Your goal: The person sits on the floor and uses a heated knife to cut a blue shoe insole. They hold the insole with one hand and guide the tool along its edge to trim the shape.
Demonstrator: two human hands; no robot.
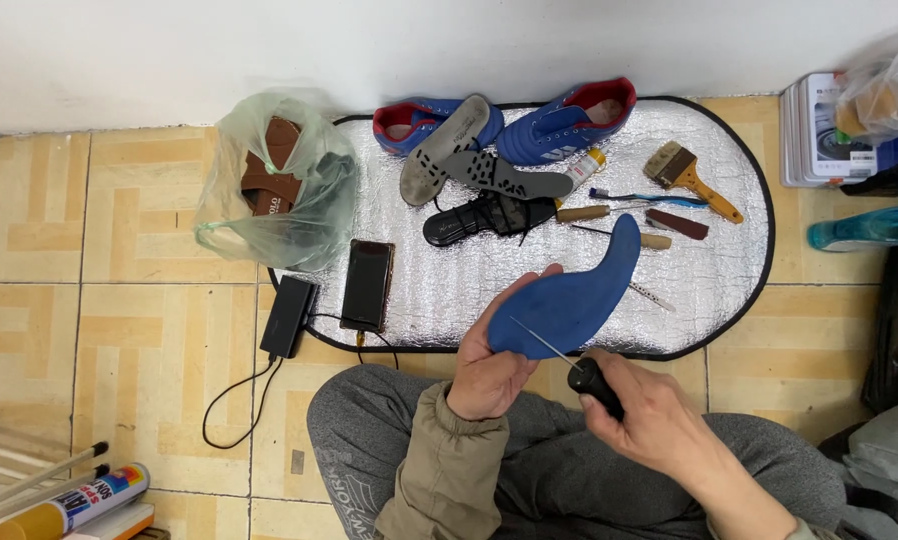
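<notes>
Two hands: left hand (pixel 491 372) one insole (pixel 574 296), right hand (pixel 649 420) one awl (pixel 581 372)

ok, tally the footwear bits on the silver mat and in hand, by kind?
Blue lace-up sports shoes: 2
Loose insoles: 3, grey perforated ones on the silver mat, blue foam one in left hand
Black strappy sandal: 1
Total: 6
Right hand holds a black-handled awl.
</notes>
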